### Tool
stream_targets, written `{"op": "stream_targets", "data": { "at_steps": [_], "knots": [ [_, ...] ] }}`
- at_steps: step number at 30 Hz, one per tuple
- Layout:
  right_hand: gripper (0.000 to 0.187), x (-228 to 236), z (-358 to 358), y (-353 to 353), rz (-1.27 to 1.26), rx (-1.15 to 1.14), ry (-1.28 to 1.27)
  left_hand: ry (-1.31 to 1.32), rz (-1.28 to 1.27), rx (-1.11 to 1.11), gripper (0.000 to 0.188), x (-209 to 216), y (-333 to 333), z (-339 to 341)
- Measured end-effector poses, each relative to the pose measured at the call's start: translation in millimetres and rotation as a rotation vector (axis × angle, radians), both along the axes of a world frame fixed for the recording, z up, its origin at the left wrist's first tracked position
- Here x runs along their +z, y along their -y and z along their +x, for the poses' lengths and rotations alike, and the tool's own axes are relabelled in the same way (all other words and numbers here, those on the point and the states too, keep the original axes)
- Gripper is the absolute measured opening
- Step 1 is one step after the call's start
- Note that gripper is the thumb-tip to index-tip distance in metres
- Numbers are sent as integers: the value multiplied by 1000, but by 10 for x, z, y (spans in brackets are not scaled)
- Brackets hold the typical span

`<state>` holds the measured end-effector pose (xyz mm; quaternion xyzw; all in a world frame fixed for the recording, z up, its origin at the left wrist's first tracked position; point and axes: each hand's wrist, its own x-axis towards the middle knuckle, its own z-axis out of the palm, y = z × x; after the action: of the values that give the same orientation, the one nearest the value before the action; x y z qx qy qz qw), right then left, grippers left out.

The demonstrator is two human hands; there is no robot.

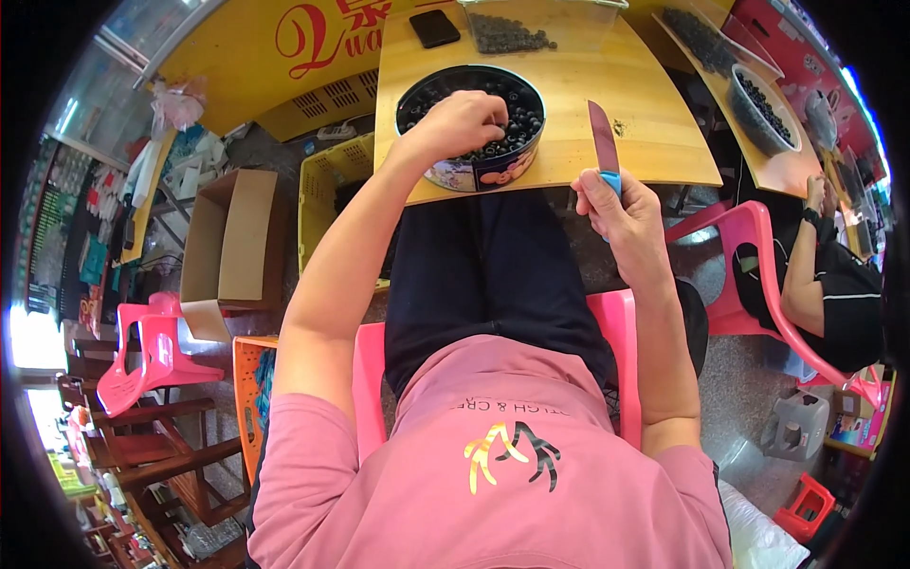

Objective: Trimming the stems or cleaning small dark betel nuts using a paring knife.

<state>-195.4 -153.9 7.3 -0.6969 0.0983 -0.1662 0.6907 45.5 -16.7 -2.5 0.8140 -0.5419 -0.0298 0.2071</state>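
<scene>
My left hand reaches into a round printed tin near the front edge of the wooden table. The tin holds many small, round, shiny black pieces. The fingers of that hand are curled over the pieces, and whatever is between the fingertips is hidden. My right hand is closed round the blue handle of a knife. Its blade points up and away, over the table's front edge, to the right of the tin.
A clear plastic box with dark pieces and a black phone lie at the table's far side. To the right, a person sits on a pink chair beside a bowl of black pieces. An open cardboard box stands on the left.
</scene>
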Motion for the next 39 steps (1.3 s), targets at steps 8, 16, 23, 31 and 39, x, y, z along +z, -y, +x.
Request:
{"op": "stream_targets", "data": {
  "at_steps": [8,16,23,31,39],
  "knots": [
    [24,15,158,-226,114,-3,106,-970,-617,26,18,424,-346,-1055],
    [22,190,95,-446,187,40,253,-995,-910,-27,21,257,-475,-1473],
    [21,240,60,-494,99,47,196,-614,-900,30,23,266,-557,-1571],
    [17,203,63,-503,156,62,184,-865,-960,9,20,230,-597,-1605],
    [16,98,27,-444,-366,-42,313,-1061,-886,138,18,182,-637,-1606]
  ]
}}
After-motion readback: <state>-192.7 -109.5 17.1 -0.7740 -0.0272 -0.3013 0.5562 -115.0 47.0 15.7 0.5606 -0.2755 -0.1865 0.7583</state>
